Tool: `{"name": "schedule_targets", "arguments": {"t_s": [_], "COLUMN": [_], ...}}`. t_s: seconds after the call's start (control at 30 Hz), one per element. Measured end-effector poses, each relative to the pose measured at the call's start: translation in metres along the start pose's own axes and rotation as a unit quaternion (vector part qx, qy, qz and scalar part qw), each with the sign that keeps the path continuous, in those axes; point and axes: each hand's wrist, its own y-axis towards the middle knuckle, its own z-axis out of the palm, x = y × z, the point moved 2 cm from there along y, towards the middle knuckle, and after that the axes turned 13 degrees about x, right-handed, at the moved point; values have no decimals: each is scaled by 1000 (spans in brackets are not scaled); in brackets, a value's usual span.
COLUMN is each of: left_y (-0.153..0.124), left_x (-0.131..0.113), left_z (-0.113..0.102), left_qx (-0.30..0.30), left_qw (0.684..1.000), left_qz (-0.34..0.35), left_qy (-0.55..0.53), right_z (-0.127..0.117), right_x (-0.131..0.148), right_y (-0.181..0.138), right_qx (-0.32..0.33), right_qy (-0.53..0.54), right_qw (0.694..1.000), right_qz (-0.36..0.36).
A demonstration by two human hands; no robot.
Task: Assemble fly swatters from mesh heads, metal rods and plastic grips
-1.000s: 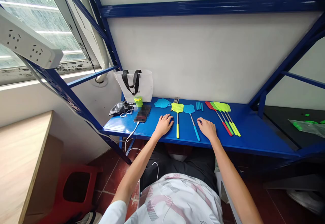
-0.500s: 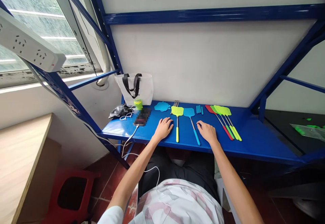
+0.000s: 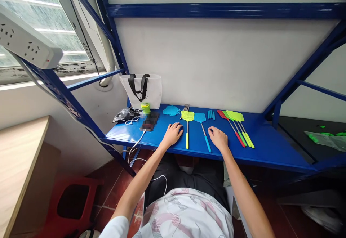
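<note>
My left hand (image 3: 173, 134) lies flat on the blue shelf (image 3: 265, 148), fingers spread, just left of a yellow fly swatter (image 3: 187, 127). A blue fly swatter (image 3: 203, 129) lies between the two hands. Resting palm down to its right is my right hand (image 3: 218, 138), fingers apart, holding nothing. Further right lies a bundle of red, green and yellow swatters (image 3: 238, 125). Loose blue swatter heads (image 3: 172, 110), metal rods (image 3: 186, 107) and blue handles (image 3: 211, 114) sit behind.
A white tote bag (image 3: 141, 90) stands at the back left, with a green-lidded jar (image 3: 145, 107), a phone on a cable (image 3: 150, 121), scissors (image 3: 131, 121) and a black bag (image 3: 124, 114) near it. A power strip (image 3: 27, 45) hangs upper left. A red stool (image 3: 72, 202) stands on the floor.
Both hands stay flat on the shelf in the same places. Only the camera has shifted slightly.
</note>
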Motion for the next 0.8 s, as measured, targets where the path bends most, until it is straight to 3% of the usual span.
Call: {"name": "schedule_targets", "arguments": {"t_s": [0.1,0.23,0.43,0.6,0.8], "left_y": [0,-2,-3,-2,-3], "left_x": [-1,-3,-19,-34,-35], "left_z": [-1,-3,3,8,1], "left_qx": [-3,-5,38,56,52], "left_qw": [1000,1000,995,988,989], "left_qz": [3,21,93,144,136], "left_qy": [7,11,-5,-8,-30], "right_z": [9,24,33,37,28], "right_x": [23,51,58,62,60], "right_y": [0,-1,-5,-5,-7], "right_qx": [-8,37,111,105,22], "right_qy": [22,43,69,68,42], "right_qw": [999,989,972,973,993], "right_qz": [-27,-133,-196,-194,-111]}}
